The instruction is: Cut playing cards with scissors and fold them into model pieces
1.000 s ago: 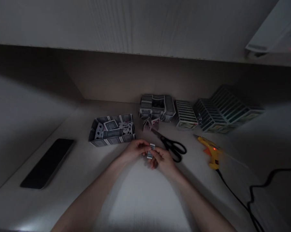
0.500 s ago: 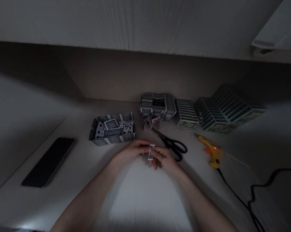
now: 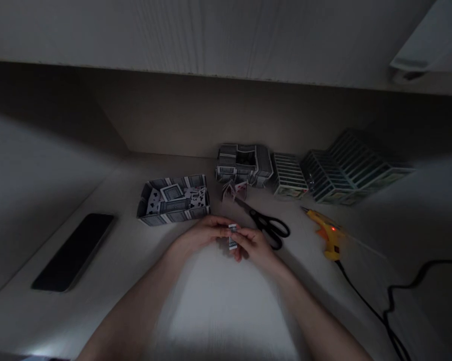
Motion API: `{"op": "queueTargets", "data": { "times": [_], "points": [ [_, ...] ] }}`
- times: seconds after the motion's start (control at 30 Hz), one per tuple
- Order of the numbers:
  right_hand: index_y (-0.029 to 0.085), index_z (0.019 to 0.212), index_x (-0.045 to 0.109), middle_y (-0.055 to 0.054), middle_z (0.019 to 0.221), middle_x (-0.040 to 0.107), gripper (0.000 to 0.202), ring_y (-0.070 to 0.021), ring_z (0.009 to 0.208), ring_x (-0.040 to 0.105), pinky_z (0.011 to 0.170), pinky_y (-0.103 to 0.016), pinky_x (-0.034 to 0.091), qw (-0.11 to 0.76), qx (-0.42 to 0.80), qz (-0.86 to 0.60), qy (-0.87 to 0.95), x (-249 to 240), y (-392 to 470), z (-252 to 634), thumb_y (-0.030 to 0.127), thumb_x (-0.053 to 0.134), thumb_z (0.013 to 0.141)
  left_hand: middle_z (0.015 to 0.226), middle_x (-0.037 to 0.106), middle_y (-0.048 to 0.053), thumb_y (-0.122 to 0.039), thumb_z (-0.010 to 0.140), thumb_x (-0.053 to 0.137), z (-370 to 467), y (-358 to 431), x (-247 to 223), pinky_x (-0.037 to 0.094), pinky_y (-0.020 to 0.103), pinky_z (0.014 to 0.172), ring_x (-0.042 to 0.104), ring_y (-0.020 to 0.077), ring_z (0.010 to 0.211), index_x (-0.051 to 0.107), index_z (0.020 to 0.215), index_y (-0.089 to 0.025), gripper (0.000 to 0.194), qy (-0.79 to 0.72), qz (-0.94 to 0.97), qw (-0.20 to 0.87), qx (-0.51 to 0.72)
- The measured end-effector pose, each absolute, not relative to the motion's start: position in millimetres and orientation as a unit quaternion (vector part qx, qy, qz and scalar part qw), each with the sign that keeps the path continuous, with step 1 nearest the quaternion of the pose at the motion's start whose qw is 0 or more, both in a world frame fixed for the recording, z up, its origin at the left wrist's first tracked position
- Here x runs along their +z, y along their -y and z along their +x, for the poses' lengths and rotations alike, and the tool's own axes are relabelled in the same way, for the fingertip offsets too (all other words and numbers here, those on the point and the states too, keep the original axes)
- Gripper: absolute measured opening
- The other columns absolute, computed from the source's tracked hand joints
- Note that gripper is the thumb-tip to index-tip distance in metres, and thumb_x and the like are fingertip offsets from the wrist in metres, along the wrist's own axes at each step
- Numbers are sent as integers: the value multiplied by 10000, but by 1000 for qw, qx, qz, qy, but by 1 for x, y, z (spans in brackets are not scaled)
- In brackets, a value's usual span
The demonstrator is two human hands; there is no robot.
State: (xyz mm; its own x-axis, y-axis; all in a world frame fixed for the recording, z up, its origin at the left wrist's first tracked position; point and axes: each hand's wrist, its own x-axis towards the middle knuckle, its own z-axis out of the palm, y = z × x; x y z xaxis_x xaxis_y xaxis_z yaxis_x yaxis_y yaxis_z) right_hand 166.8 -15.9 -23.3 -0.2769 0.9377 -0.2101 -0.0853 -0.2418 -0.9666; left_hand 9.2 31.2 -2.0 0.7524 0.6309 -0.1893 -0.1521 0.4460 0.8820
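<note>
A small strip of playing card (image 3: 232, 239), patterned with white ends, is pinched between my two hands above the tabletop. My left hand (image 3: 207, 230) grips its left side with thumb and fingers. From the right, my right hand (image 3: 254, 244) closes on the same strip, its lower fingers curled beneath. Just beyond my right hand lie black-handled scissors (image 3: 269, 224), blades pointing away and left. Folded card pieces (image 3: 234, 190) stand near the blade tips. Behind my left hand sits a box made of playing cards (image 3: 173, 216), with loose cards (image 3: 172, 192) inside.
At the back stand a card-built structure with an opening (image 3: 228, 163), a striped block (image 3: 289, 173) and a larger stepped one (image 3: 361, 173). A yellow glue gun (image 3: 329, 233), red light lit, lies right with its black cord (image 3: 361, 296). A phone (image 3: 75, 252) lies left. A shelf edge (image 3: 226, 75) overhangs.
Both hands and the card strip have shifted very slightly left in view, along with the whole scene. The strip stays pinched, now tilted a little differently.
</note>
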Motion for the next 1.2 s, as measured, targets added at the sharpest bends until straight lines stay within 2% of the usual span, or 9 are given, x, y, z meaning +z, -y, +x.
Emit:
{"op": "queueTargets", "data": {
  "times": [0.17, 0.27, 0.4, 0.63, 0.77, 0.93, 1.2],
  "points": [
    [152, 642, 553, 14, 472, 582, 360, -79, 348, 476, 365, -205, 346, 413, 627, -452, 482, -22, 17, 166, 502, 559, 727, 712, 637, 51, -341, 637, 707, 11, -30, -5, 407, 265, 633, 561, 133, 625, 622, 878, -96, 354, -295, 457, 793, 274],
    [158, 666, 554, 26, 463, 562, 341, -75, 350, 465, 371, -203, 343, 414, 619, -458, 485, -21, 16, 167, 490, 544, 745, 600, 563, -10, -383, 684, 660, 15, -28, -8, 345, 206, 527, 481, 74, 532, 576, 746, -119, 284, -351, 466, 744, 326],
    [157, 672, 564, 30, 443, 544, 350, -76, 351, 459, 381, -208, 350, 406, 618, -457, 494, -21, 16, 168, 494, 526, 756, 480, 459, -47, -488, 763, 526, 25, -19, -12, 273, 203, 445, 407, 60, 444, 462, 614, -143, 381, -391, 538, 663, 343],
    [152, 628, 536, 11, 479, 567, 371, -66, 332, 433, 348, -205, 317, 409, 625, -438, 500, -19, 16, 170, 503, 532, 746, 530, 578, 10, -479, 871, 306, 35, -5, -12, 354, 227, 476, 532, 115, 493, 460, 702, -154, 397, -343, 566, 683, 309],
    [157, 589, 509, 21, 466, 541, 375, -56, 318, 402, 330, -199, 287, 400, 636, -431, 500, -18, 16, 171, 498, 540, 743, 547, 576, 1, -442, 865, 347, 34, -6, -14, 385, 236, 515, 544, 123, 530, 473, 704, -162, 347, -363, 593, 643, 320],
    [159, 574, 505, 24, 463, 529, 370, -54, 325, 401, 328, -197, 285, 396, 661, -413, 485, -20, 16, 171, 489, 560, 733, 525, 517, -27, -411, 833, 422, 31, -11, -20, 353, 217, 493, 493, 106, 524, 464, 643, -170, 309, -391, 639, 572, 334],
    [155, 588, 516, 22, 468, 544, 367, -58, 327, 410, 326, -195, 291, 387, 682, -403, 472, -22, 16, 172, 494, 582, 711, 499, 435, -48, -426, 827, 426, 30, -12, -19, 273, 195, 436, 416, 73, 472, 422, 609, -164, 341, -388, 637, 593, 303]
  ]
}}
